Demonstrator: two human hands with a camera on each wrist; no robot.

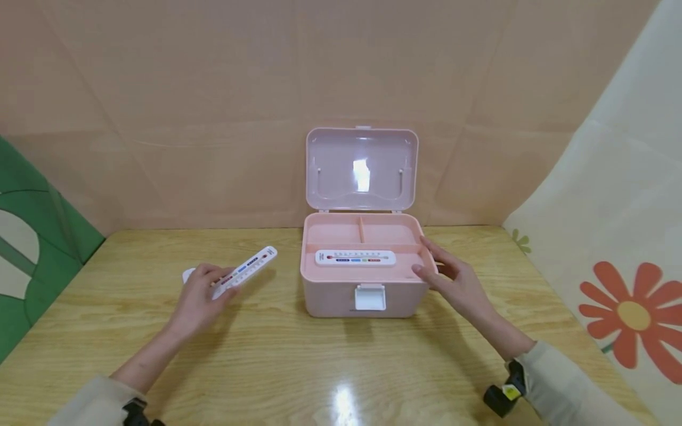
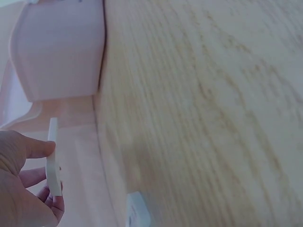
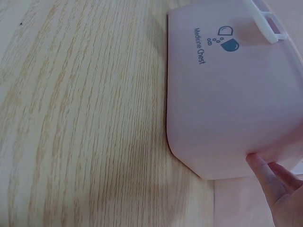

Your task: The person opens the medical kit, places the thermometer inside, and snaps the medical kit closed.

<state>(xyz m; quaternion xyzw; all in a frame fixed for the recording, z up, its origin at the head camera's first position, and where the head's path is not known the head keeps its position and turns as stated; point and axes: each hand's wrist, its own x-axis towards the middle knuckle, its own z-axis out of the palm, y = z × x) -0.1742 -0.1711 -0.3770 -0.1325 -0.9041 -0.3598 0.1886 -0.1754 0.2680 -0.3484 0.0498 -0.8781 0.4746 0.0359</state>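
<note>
My left hand (image 1: pixel 199 294) pinches a white thermometer (image 1: pixel 246 271) with a printed scale between thumb and fingers, held above the table left of the box. Partly hidden behind that hand is another white piece (image 1: pixel 187 274), whose end shows low in the left wrist view on the table. A pink medicine chest (image 1: pixel 330 300) stands with its lid (image 1: pixel 362 168) raised. In its tray's front compartment lies a second thermometer (image 1: pixel 355 258). At the chest's right side, my right hand (image 1: pixel 453 278) grips the rim, thumb over the edge and fingers against the outer wall.
The chest's tray has two back compartments split by a divider (image 1: pixel 362 229). A white latch (image 1: pixel 370 297) hangs down at its front. Behind the wooden table (image 1: pixel 277 367) hangs a plain peach cloth (image 1: pixel 213 118); a flower-printed cloth (image 1: pixel 613 207) hangs on the right.
</note>
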